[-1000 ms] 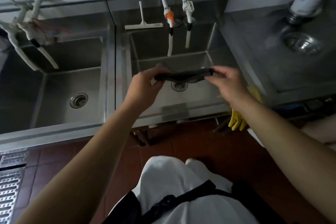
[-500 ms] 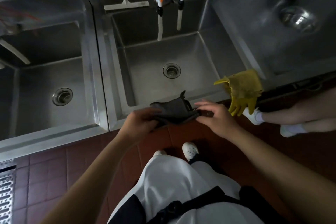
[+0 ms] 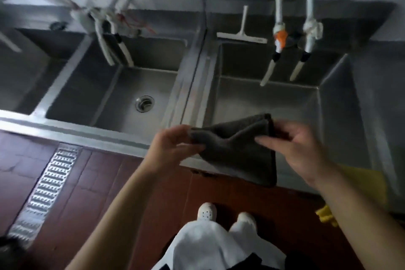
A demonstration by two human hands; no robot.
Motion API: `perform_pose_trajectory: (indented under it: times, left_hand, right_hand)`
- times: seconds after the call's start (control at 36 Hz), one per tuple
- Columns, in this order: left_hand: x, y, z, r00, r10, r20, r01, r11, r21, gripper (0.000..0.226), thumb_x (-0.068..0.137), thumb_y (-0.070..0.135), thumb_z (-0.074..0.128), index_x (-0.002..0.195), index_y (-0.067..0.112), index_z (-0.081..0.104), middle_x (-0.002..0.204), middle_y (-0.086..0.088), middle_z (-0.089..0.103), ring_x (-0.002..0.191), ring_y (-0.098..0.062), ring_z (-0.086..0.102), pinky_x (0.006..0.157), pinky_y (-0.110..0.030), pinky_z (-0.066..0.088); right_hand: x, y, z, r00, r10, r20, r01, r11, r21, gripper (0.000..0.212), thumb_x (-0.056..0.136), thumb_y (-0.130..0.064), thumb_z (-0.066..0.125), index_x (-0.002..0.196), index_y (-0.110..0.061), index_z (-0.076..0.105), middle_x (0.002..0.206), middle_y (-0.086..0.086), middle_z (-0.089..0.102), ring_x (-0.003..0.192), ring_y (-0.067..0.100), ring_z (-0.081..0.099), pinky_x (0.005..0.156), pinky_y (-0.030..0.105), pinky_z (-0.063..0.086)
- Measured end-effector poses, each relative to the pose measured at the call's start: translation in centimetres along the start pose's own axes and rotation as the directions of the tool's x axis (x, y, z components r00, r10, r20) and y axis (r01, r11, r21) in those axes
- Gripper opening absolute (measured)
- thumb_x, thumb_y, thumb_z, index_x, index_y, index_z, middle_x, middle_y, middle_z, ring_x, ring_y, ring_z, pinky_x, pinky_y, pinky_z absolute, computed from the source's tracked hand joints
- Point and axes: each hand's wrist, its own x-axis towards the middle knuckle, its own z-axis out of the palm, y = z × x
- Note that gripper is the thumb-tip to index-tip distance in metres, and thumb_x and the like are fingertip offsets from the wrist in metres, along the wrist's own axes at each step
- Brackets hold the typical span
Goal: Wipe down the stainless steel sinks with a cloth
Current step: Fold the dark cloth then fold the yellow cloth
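1. Since half a second ago we lift the dark grey folded cloth (image 3: pixel 241 144) from the front rim up over the right-hand stainless steel sink basin (image 3: pixel 274 103).
2. Our left hand (image 3: pixel 173 147) pinches its left corner; our right hand (image 3: pixel 295 147) grips the right edge, fingers curled on it.
3. Cloth's long axis runs hand to hand; basin floor lies directly beyond; right hand nearer.

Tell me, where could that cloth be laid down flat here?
The floor of the left basin around its drain is bare, as is the right basin's floor beyond the cloth. It is crowded under the hanging hoses and by the squeegee.
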Motion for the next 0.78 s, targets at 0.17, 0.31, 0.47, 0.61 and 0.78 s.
perform_pose_trajectory:
  times: [0.17, 0.31, 0.47, 0.61, 0.78]
  left_hand:
    - [-5.1, -2.1, -2.2, 0.944, -0.115, -0.308, 0.091, 0.992, -0.093, 0.030, 0.079, 0.032, 0.083, 0.105, 0.021, 0.075, 0.102, -0.010, 0.075, 0.094, -0.028, 0.073, 0.082, -0.037, 0.058]
    - [-10.0, -0.5, -5.5, 0.820, -0.123, -0.558, -0.003, 0.976, -0.220, 0.029, 0.073, 0.022, 0.085, 0.101, 0.016, 0.078, 0.096, -0.012, 0.077, 0.085, -0.021, 0.074, 0.073, -0.026, 0.057]
    - [-14.5, 1.4, -11.9, 0.705, -0.096, -0.703, -0.193, 0.928, -0.320, 0.024, 0.078, -0.001, 0.076, 0.100, 0.009, 0.078, 0.096, -0.018, 0.076, 0.084, -0.023, 0.075, 0.071, -0.025, 0.058]
    - [-17.9, 1.7, -18.6, 0.684, -0.074, -0.725, -0.235, 0.919, -0.316, 0.027, 0.080, 0.002, 0.074, 0.106, 0.009, 0.077, 0.099, -0.021, 0.075, 0.085, -0.027, 0.075, 0.071, -0.029, 0.058]
    - [-21.7, 0.4, -26.3, 0.613, -0.048, -0.788, -0.318, 0.899, -0.302, 0.023, 0.078, 0.008, 0.076, 0.100, 0.013, 0.078, 0.097, -0.019, 0.076, 0.086, -0.031, 0.075, 0.069, -0.031, 0.060]
  right_hand:
    - [3.5, 2.3, 4.0, 0.992, 0.061, 0.113, -0.060, 0.998, -0.012, 0.032, 0.082, -0.005, 0.073, 0.083, -0.036, 0.081, 0.088, -0.003, 0.078, 0.085, 0.009, 0.074, 0.069, 0.011, 0.052]
    - [5.9, 0.7, 10.4, 0.961, 0.039, 0.273, -0.052, 0.998, 0.042, 0.025, 0.071, -0.020, 0.074, 0.090, -0.033, 0.081, 0.092, -0.001, 0.079, 0.088, 0.009, 0.074, 0.070, 0.010, 0.053]
    - [8.2, -1.1, 19.8, 0.897, -0.056, 0.439, 0.025, 0.997, 0.077, 0.026, 0.071, -0.017, 0.075, 0.095, -0.024, 0.081, 0.096, 0.006, 0.078, 0.093, 0.017, 0.074, 0.074, 0.015, 0.055]
    - [9.3, -0.9, 27.8, 0.892, -0.059, 0.447, 0.020, 0.996, 0.091, 0.034, 0.067, -0.026, 0.078, 0.099, -0.017, 0.079, 0.097, 0.014, 0.077, 0.091, 0.026, 0.075, 0.072, 0.021, 0.058]
    - [10.7, -0.5, 37.7, 0.878, -0.023, 0.477, -0.036, 0.993, 0.114, 0.034, 0.064, -0.025, 0.079, 0.097, -0.016, 0.079, 0.098, 0.013, 0.076, 0.086, 0.023, 0.075, 0.064, 0.023, 0.058]
